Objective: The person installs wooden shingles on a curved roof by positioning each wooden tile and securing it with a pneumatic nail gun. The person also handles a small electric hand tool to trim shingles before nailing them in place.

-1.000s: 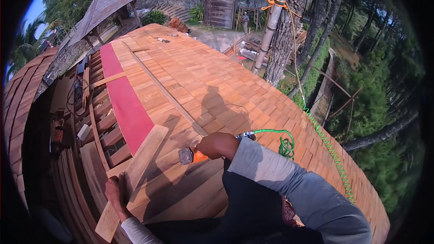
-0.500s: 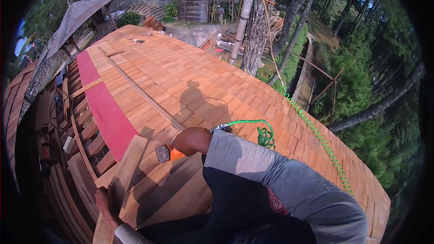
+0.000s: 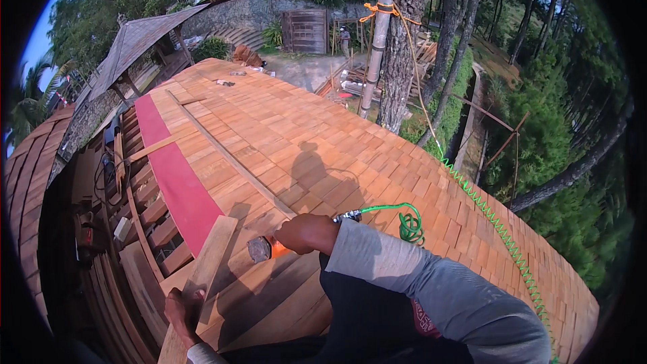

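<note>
Orange is showing on the tool (image 3: 275, 248) I'm clasping from afar with the right hand (image 3: 306, 232). Near the roof's (image 3: 269, 128) left edge, my left hand (image 3: 179, 313) is gripping a board (image 3: 213, 253). A catching green hose (image 3: 411, 232) could be yanking the tool.

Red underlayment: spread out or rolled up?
Spread out: the red underlayment lies as a long strip along the roof, with a wooden slat across it.

Matt wooden plank (image 3: 210, 261), smooth sheeting (image 3: 176, 167), glossy plastic hose (image 3: 410, 231)
</note>
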Available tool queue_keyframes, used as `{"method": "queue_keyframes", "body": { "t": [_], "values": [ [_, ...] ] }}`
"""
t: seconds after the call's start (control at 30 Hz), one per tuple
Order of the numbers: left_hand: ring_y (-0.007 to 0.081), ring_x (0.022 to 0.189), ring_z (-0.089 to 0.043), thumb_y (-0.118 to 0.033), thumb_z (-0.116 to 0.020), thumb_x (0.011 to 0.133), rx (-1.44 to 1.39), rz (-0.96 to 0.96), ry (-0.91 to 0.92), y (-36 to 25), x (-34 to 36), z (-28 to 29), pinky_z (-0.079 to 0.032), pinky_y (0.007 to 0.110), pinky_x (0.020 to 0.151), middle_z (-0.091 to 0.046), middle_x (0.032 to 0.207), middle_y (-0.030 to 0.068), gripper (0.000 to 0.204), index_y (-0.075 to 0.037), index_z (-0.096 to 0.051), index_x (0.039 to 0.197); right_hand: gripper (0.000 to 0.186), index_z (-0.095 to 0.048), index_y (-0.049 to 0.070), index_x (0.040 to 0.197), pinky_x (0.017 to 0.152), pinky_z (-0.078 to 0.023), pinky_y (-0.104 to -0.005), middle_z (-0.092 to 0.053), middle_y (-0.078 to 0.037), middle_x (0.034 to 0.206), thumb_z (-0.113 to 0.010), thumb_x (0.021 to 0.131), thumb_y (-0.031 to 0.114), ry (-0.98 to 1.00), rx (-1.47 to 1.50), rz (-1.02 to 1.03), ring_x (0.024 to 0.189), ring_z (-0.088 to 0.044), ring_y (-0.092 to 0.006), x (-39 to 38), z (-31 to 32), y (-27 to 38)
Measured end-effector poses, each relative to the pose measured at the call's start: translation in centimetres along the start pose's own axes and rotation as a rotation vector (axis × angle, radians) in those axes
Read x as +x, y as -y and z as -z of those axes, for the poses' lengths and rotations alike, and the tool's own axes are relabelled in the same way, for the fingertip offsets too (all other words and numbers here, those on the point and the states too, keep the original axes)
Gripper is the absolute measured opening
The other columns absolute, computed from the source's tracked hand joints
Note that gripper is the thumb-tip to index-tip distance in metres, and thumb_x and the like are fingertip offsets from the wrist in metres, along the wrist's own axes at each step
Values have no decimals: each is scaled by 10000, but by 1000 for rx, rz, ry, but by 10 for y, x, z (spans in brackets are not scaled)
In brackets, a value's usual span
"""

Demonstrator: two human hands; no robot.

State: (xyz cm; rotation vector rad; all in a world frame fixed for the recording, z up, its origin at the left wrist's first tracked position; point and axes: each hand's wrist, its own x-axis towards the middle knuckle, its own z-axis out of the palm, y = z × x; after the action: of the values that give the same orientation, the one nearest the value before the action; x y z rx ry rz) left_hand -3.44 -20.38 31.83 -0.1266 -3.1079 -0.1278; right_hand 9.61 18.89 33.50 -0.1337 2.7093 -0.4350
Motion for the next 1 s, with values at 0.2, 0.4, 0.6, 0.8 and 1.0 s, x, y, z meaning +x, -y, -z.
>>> {"method": "queue_keyframes", "body": {
  "t": [0.2, 0.4, 0.6, 0.8, 1.0],
  "values": [
    [455, 997, -752, -611, -867, 687, 145, -29, 46, -30, 16, -52, -589, 533, 875, -769, 1008, 267, 720, 11, -714, 1014, 400, -627, 72, 1357, 863, -614, -468, -720, -154, 1233, -636, 959, 119, -95, -10, 202, 1104, -745, -337, 5, -42, -13],
    [441, 982, -752, -614, -899, 674, 352, -247, 33, -44, 106, -12, -616, 539, 817, -770, 1016, 223, 694, -56, -714, 1044, 244, -796, 111, 1101, 694, -609, -517, -799, -95, 1010, -735, 878, 191, -114, 14, 184, 946, -782, -302, 5, -47, -8],
    [397, 1002, -766, -731, -839, 722, 718, -302, 118, -77, 231, 129, -609, 534, 851, -782, 1018, 224, 739, -33, -797, 963, 215, -703, 31, 1078, 628, -609, -404, -725, -143, 1005, -621, 953, 185, -335, 57, 239, 810, -763, -266, 20, -52, -32],
    [383, 973, -765, -773, -736, 804, 586, -363, 104, -87, 248, 144, -599, 512, 867, -778, 955, 215, 733, -56, -797, 942, 229, -653, 19, 1156, 675, -626, -456, -681, -135, 1047, -616, 978, 159, -262, -19, 85, 846, -772, -318, 73, -81, -71],
    [423, 871, -749, -752, -504, 989, 390, -379, 12, -38, 227, 58, -572, 547, 770, -751, 860, 219, 709, -84, -738, 1015, 285, -603, 27, 1235, 773, -627, -523, -639, -186, 1188, -636, 969, 125, -126, -13, 11, 916, -768, -392, 97, -62, -108]
  ]
}}
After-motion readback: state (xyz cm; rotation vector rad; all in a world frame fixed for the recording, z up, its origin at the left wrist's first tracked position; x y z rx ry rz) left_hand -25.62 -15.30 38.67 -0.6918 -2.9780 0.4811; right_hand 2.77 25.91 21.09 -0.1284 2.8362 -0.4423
